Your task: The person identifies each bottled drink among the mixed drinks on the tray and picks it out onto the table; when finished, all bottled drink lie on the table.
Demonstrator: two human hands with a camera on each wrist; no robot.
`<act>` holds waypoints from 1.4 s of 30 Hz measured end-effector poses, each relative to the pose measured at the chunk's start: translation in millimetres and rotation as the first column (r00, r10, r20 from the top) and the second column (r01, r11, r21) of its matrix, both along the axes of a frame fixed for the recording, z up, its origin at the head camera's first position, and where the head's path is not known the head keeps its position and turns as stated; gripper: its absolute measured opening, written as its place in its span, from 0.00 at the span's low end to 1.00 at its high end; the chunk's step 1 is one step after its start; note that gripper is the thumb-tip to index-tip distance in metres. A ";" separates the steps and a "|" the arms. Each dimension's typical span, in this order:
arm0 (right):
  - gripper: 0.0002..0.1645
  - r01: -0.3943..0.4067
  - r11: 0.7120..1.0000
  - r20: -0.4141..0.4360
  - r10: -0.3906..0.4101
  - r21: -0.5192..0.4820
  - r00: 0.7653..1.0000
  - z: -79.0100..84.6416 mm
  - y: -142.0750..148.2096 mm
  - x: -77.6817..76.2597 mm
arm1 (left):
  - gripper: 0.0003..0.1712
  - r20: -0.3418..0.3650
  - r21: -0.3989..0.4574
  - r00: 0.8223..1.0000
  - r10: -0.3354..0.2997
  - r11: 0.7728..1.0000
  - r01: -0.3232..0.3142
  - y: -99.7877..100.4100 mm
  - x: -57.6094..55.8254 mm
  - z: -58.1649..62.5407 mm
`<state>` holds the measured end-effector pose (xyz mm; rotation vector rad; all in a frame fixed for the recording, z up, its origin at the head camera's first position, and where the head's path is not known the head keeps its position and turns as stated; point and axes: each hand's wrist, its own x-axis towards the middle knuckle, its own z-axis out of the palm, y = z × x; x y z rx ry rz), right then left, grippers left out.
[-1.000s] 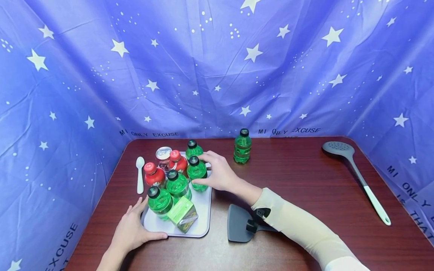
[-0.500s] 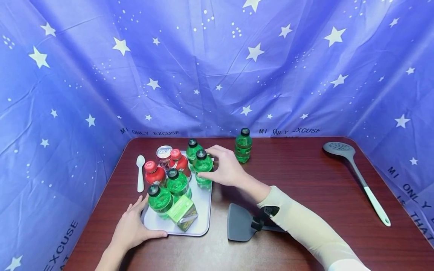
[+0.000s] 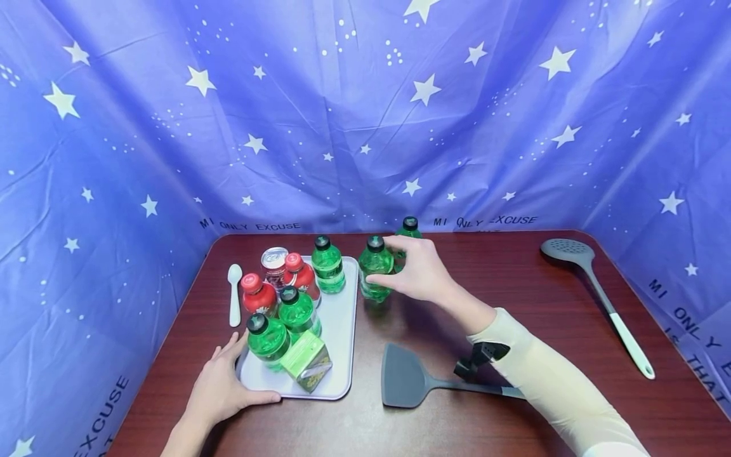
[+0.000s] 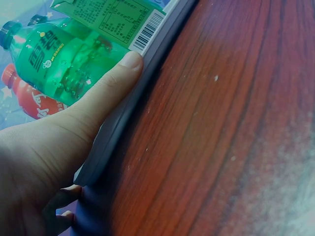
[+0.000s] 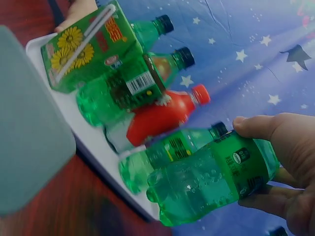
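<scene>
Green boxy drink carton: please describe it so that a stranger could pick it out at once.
On the dark red table, find the pale rectangular tray. Near its front edge, beside two green plastic bottles, sits the green boxy drink carton. Unlike those round, black-capped neighbours, it has flat sides, yellow flowers and a white straw.

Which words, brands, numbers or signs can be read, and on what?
"MI ONLY EXCUSE": curtain, back; repeated at right, creased.
"MI ONLY E", "IS THAT": curtain, right side, cut off.
"EXCUSE", cut-off "AT": curtain, left side.
Green bottles: labels too blurred to read.
Red bottles: lettering too blurred.
Carton: print, barcode digits too small or blurred.
Can: print too small.
</scene>
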<state>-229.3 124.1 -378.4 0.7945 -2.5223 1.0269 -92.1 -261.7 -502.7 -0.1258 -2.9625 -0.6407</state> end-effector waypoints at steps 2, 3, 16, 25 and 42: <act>0.34 0.035 0.999 -0.008 -0.036 -0.007 0.999 0.7 9.7 -0.8 | 0.82 -0.004 -0.001 1.000 -0.001 1.000 0.001 0.3 -0.3 0.2; 0.33 0.047 0.999 -0.014 -0.047 -0.011 0.999 0.7 14.7 -1.3 | 0.82 -0.004 0.002 1.000 -0.001 1.000 0.001 0.3 -0.2 0.3; 0.31 0.210 0.978 -0.059 -0.210 -0.010 0.976 7.7 85.3 -2.1 | 0.82 0.019 -0.017 1.000 0.002 1.000 -0.002 0.9 0.8 2.3; 0.31 0.337 0.941 -0.064 -0.336 0.003 0.940 0.3 117.9 -22.5 | 0.82 0.009 -0.023 1.000 0.002 1.000 -0.001 0.6 -1.0 5.6; 0.36 0.393 0.919 0.056 -0.392 0.000 0.918 -33.9 129.8 -51.4 | 0.83 0.039 -0.023 0.999 0.015 1.000 -0.014 -0.2 0.5 1.4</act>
